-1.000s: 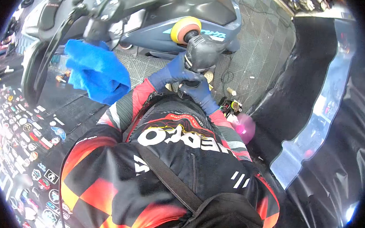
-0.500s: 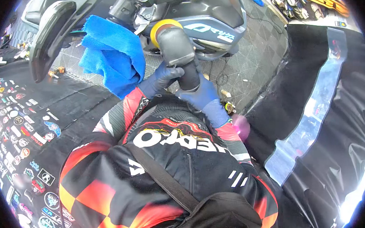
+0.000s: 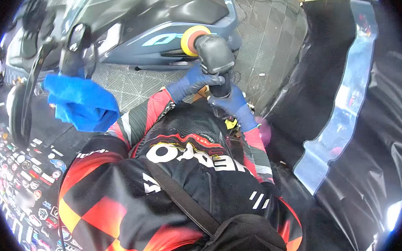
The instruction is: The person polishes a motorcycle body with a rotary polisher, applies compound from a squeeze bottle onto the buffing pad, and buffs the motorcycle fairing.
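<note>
A black polisher [image 3: 217, 55] with a round yellow and red pad [image 3: 188, 39] is in both my hands. My left hand [image 3: 195, 83], in a blue and black glove, is closed around it just below the head. My gloved right hand [image 3: 233, 104] grips the lower end of its black handle. The pad's face is turned left against, or very close to, the grey side panel [image 3: 158, 41] of a motorbike with light blue lettering; I cannot tell if they touch.
A blue towel [image 3: 83, 104] hangs left, by the motorbike's handlebar. Grey tiled flooring [image 3: 256, 46] lies beyond my hands. To the right is a black sheet [image 3: 325, 55] with a long clear strip [image 3: 347, 97]. Stickers [image 3: 28, 165] cover a surface at lower left.
My view has swung, so the motorbike and towel sit further left and lower. The polisher's pad is now beside the lettered panel, further along the bike; both hands keep their grip.
</note>
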`<state>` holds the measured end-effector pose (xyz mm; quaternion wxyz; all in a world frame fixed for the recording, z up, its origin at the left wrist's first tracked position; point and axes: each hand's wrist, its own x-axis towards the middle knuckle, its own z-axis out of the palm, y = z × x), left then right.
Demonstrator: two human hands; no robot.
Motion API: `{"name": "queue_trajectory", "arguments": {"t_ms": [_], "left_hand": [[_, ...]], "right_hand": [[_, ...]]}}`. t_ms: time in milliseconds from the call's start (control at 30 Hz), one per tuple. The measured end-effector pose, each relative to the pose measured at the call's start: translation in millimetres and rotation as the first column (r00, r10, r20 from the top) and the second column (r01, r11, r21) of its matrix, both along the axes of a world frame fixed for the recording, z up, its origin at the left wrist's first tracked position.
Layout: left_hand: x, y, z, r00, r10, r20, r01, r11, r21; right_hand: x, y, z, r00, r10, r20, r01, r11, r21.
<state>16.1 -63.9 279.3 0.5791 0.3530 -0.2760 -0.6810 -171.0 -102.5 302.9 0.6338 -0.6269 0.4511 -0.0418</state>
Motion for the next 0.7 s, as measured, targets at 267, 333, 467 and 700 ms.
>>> {"name": "queue_trajectory", "arguments": {"t_ms": [267, 333, 467, 700], "left_hand": [[-56, -88, -21, 0.974, -0.047, 0.221, 0.035, 0.998, 0.057], [-69, -112, -30, 0.975, 0.013, 0.221, -0.026, 0.998, 0.055], [-90, -158, -27, 0.981, 0.025, 0.19, -0.057, 0.985, 0.163], [-105, -226, -60, 0.941, 0.199, 0.273, -0.244, 0.96, 0.141]], "right_hand": [[-62, -91, -72, 0.984, 0.048, 0.172, -0.088, 0.969, 0.233], [-74, -115, -90, 0.979, 0.052, 0.196, -0.108, 0.952, 0.286], [-88, -164, -106, 0.977, 0.029, 0.21, -0.111, 0.915, 0.389], [-91, -222, -128, 0.974, -0.073, 0.214, -0.051, 0.852, 0.522]]}}
